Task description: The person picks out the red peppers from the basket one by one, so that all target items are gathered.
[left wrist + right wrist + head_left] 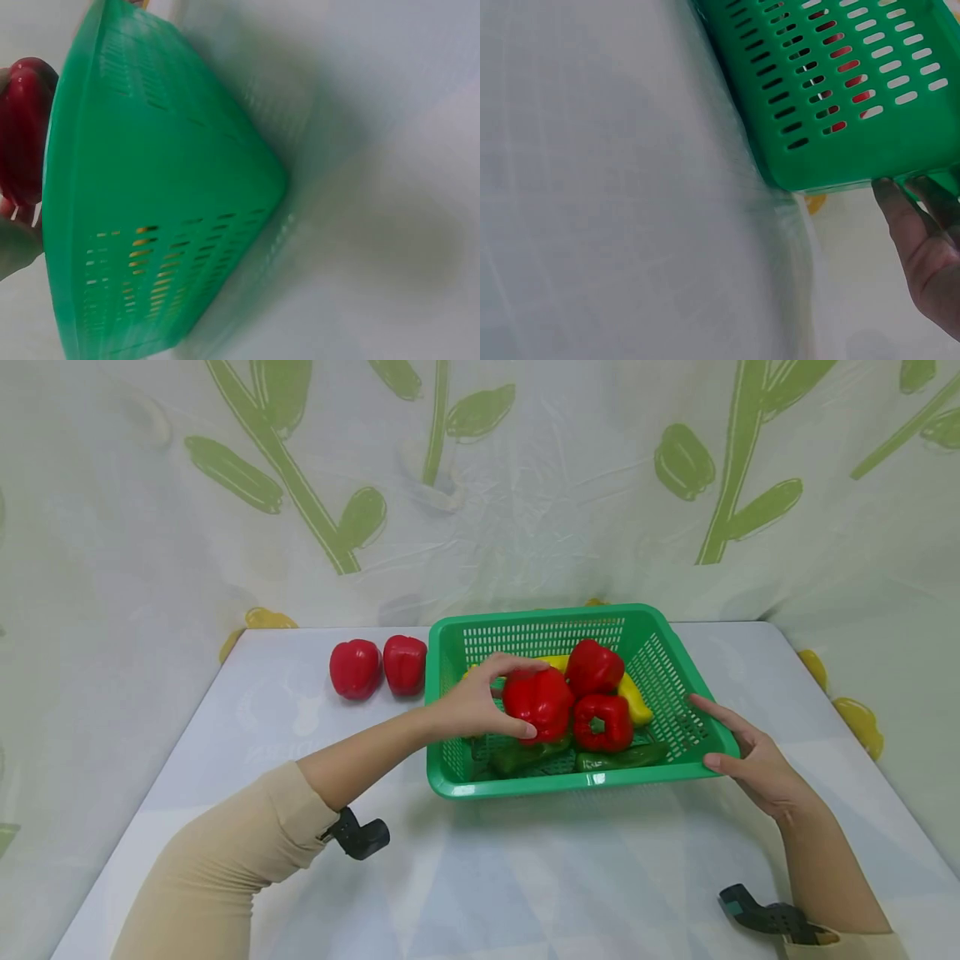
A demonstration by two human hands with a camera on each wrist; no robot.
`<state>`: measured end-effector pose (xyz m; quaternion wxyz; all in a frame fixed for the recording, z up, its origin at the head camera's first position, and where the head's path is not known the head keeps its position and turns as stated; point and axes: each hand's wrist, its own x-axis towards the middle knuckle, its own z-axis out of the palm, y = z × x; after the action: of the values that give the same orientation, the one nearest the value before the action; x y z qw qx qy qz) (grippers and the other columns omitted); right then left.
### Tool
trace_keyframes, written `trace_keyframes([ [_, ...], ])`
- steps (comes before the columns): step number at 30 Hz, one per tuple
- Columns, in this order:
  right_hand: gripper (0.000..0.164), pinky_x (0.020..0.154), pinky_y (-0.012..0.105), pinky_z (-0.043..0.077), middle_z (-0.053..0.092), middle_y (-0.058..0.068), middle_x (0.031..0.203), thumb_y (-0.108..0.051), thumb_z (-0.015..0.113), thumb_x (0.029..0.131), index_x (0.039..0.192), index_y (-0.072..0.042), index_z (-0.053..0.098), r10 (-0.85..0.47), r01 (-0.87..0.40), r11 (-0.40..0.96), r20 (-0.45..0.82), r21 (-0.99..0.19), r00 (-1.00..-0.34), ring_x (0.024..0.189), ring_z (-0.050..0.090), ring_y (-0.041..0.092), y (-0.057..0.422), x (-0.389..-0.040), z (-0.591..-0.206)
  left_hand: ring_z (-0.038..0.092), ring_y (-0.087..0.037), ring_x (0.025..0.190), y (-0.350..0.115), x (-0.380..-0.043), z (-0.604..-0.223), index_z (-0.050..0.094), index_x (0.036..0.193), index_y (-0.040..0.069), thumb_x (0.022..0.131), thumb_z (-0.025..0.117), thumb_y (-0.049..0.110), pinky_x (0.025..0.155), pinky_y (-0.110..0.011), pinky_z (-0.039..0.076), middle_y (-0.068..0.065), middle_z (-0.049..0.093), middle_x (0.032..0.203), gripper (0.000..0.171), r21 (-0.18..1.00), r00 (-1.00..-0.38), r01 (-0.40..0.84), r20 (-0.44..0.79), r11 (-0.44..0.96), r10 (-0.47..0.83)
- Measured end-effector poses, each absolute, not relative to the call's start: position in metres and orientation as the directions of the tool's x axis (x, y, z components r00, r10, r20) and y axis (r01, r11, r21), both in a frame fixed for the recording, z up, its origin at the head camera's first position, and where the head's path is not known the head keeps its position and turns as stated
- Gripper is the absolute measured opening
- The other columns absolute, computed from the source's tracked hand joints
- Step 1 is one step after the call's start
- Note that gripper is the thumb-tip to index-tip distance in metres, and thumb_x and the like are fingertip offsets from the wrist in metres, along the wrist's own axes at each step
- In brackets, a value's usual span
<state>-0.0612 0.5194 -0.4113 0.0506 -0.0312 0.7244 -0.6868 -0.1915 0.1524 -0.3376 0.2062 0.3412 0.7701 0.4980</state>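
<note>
My left hand (480, 697) holds a glossy red bell pepper (538, 703) inside the left half of a green plastic basket (517, 789). Its thumb is on the near side and its fingers on the far side; the left wrist view catches this bell pepper (28, 131) above the rim. At the basket's right front corner my right hand (765, 768) grips the rim, and the right wrist view has its fingertips right under the rim. Two more red bell peppers (602, 723) lie in the basket beside the held one, with green peppers (622, 757) and yellow ones (636, 700).
Left of the basket, two red bell peppers (356, 669) stand side by side on the white table (360, 893). A pale curtain (555, 510) with green leaf prints hangs behind the table. Each wrist wears a black camera band (358, 835).
</note>
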Motion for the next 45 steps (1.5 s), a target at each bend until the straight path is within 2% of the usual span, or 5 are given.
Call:
trace_keyframes([
  [4, 0.064, 0.088, 0.014, 0.046, 0.021, -0.004, 0.149, -0.007, 0.058, 0.091, 0.148, -0.024, 0.033, -0.12, 0.022, 0.049, -0.028, -0.999, -0.992, 0.116, 0.045, -0.001, 0.52, -0.061, -0.411, 0.042, -0.014, 0.122, 0.148, -0.194, -0.334, 0.053, 0.133, 0.022, 0.067, 0.082, 0.016, 0.089, -0.037, 0.05, 0.002, 0.046, 0.131, 0.073, 0.888, -0.676, 0.39, 0.096, 0.244, 0.73],
  [13, 0.064, 0.088, 0.014, 0.046, 0.019, -0.001, 0.15, -0.009, 0.059, 0.091, 0.148, -0.024, 0.033, -0.105, 0.033, 0.074, -0.041, -0.997, -0.994, 0.116, 0.044, 0.0, 0.519, -0.062, -0.411, 0.038, -0.015, 0.126, 0.135, -0.203, -0.331, 0.05, 0.135, 0.018, 0.065, 0.083, 0.009, 0.091, -0.042, 0.05, 0.001, 0.042, 0.135, 0.078, 0.889, -0.652, 0.419, 0.155, 0.183, 0.742],
  [25, 0.064, 0.088, 0.013, 0.046, 0.017, 0.0, 0.152, -0.009, 0.059, 0.091, 0.148, -0.025, 0.033, -0.104, 0.035, 0.059, -0.041, -0.998, -0.994, 0.116, 0.045, -0.001, 0.519, -0.06, -0.412, 0.037, -0.018, 0.127, 0.111, -0.216, -0.326, 0.047, 0.137, 0.02, 0.065, 0.082, 0.007, 0.087, -0.041, 0.053, 0.001, 0.037, 0.14, 0.081, 0.887, -0.716, 0.42, 0.193, 0.193, 0.671],
  [34, 0.064, 0.088, 0.013, 0.046, 0.016, 0.0, 0.152, -0.01, 0.059, 0.091, 0.148, -0.025, 0.033, -0.101, 0.038, 0.06, -0.044, -0.997, -0.994, 0.117, 0.043, -0.001, 0.52, -0.06, -0.412, 0.034, -0.02, 0.13, 0.088, -0.223, -0.327, 0.047, 0.135, 0.009, 0.062, 0.083, 0.001, 0.088, -0.043, 0.052, -0.005, 0.035, 0.142, 0.082, 0.807, -0.647, 0.58, 0.375, 0.109, 0.664],
  [45, 0.064, 0.088, 0.012, 0.045, 0.015, 0.0, 0.153, -0.012, 0.059, 0.092, 0.148, -0.025, 0.032, -0.104, 0.036, 0.074, -0.044, -0.997, -0.994, 0.117, 0.04, 0.0, 0.519, -0.061, -0.412, 0.034, -0.021, 0.13, 0.053, -0.23, -0.328, 0.044, 0.137, 0.013, 0.063, 0.081, -0.002, 0.088, -0.048, 0.051, -0.002, 0.031, 0.145, 0.085, 0.828, -0.745, 0.525, 0.333, 0.198, 0.578],
])
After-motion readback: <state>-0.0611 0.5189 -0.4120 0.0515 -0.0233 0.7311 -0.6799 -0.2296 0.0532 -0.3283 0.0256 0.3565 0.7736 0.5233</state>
